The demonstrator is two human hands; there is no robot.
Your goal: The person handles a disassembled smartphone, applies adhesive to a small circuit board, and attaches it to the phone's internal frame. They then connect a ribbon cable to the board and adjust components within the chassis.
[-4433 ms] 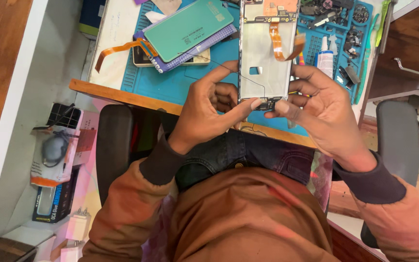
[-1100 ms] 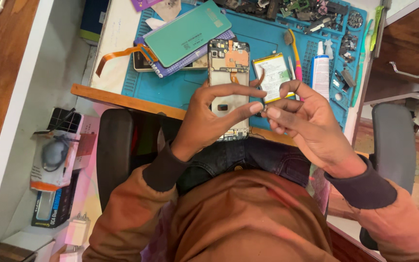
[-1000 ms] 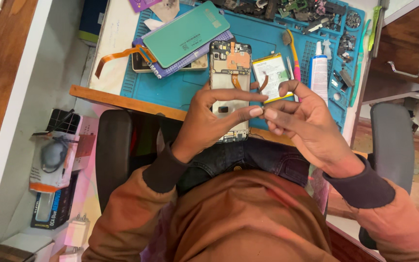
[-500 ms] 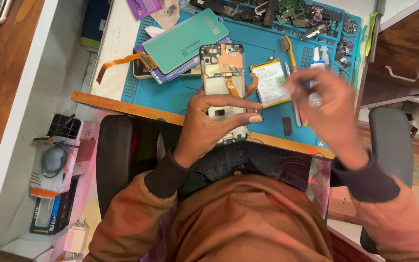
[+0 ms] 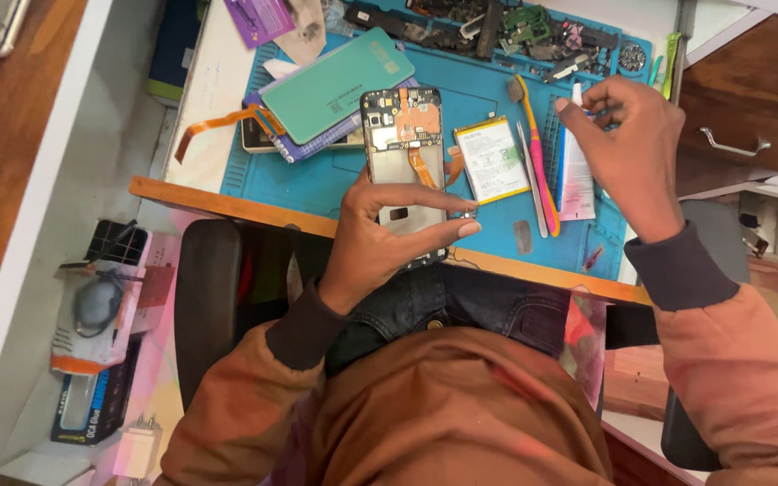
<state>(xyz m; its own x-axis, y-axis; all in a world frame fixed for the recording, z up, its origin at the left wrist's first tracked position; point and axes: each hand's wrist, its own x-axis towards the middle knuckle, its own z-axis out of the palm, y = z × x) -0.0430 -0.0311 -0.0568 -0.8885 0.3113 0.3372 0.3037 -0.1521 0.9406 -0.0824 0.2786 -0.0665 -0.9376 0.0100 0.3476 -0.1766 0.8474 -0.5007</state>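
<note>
My right hand (image 5: 628, 148) has left the opened, backless black phone (image 5: 404, 171) for the blue mat's far right corner, fingertips pinched at a white tube (image 5: 574, 166) lying lengthwise, while my left hand (image 5: 380, 238) grips the phone.

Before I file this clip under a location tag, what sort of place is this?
Probably a phone repair bench: a blue work mat, an opened black phone with orange flex cables in the left hand, a loose white battery, and small parts along the back.

On the mat (image 5: 335, 184): phone (image 5: 404, 171) centre, battery (image 5: 491, 159) just right, then tweezers (image 5: 533, 180), toothbrush (image 5: 538, 148), tube (image 5: 574, 162); back cover (image 5: 335, 85) left; parts (image 5: 497, 27) behind.
</note>
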